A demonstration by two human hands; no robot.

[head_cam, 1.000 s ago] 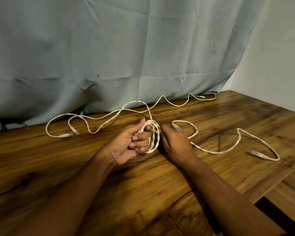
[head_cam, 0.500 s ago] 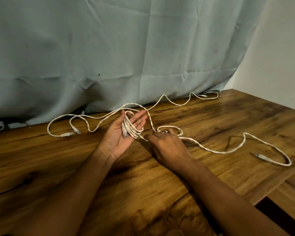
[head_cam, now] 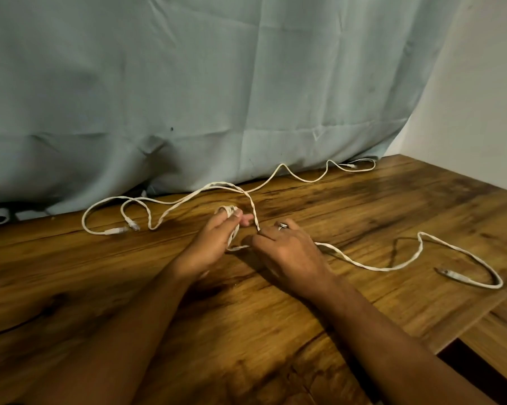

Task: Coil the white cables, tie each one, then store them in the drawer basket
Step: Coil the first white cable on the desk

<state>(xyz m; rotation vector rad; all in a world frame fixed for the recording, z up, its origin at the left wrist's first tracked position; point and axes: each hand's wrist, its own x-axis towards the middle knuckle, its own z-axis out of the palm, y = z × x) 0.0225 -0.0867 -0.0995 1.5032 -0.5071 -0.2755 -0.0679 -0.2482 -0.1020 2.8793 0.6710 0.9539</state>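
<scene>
Left hand (head_cam: pixel 214 242): fingers curled, with several turns of the white cable (head_cam: pixel 376 269) wound round them as a small coil (head_cam: pixel 230 212). It grips that coil just above the wooden table (head_cam: pixel 275 331).

Right hand (head_cam: pixel 289 254): knuckles up, fingertips pinching the cable just beside the coil. A ring (head_cam: pixel 282 226) shows on one finger.

From the pinch one strand runs away from me between the two hands, then splits. One part loops off to the left and ends in two plugs (head_cam: pixel 116 230). The other snakes to the far end (head_cam: pixel 352 165) at the foot of the pale curtain (head_cam: pixel 217 83).

Slack trails right from under the right hand, lying in a loose bend on the table with a plug (head_cam: pixel 451 275) near the table's edge.

Bare wall (head_cam: pixel 480 97) on the right. A lower wooden surface (head_cam: pixel 506 325) sits beyond a dark gap.

I see no drawer basket from here.
</scene>
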